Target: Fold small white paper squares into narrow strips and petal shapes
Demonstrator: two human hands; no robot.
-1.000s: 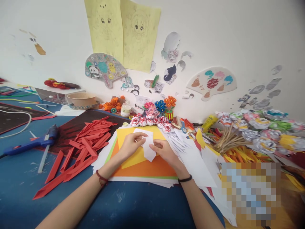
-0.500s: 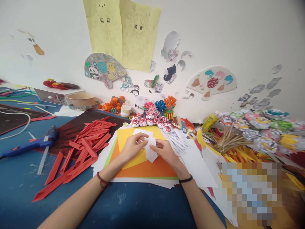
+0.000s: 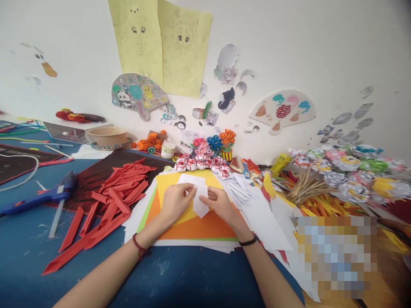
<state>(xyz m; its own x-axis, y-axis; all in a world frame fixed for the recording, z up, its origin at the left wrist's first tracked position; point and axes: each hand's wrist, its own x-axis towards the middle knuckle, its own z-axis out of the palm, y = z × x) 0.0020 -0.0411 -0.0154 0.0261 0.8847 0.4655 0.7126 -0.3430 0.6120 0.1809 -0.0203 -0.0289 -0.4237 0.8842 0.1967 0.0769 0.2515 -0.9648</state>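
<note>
A small piece of white paper [image 3: 201, 202] with a pointed lower end is held between both hands over the stacked coloured sheets. My left hand [image 3: 178, 201] pinches its upper left edge between thumb and fingertips. On the other side, my right hand [image 3: 221, 205] grips the right edge, thumb in front. Beneath lie a yellow sheet [image 3: 167, 188], an orange sheet [image 3: 189, 229] and white sheets. Another white paper [image 3: 186, 179] rests on the yellow sheet behind my left fingers.
Folded red strips [image 3: 123, 188] and a blue glue gun [image 3: 58, 192] lie at the left. Paper flowers [image 3: 202, 160] stand behind the sheets. White paper strips [image 3: 237, 190] and a bundle of stemmed paper flowers [image 3: 346, 171] are at the right.
The fingers of my left hand have closed more at the paper's edge, and the paper has shifted slightly left. The whole view has moved a little.
</note>
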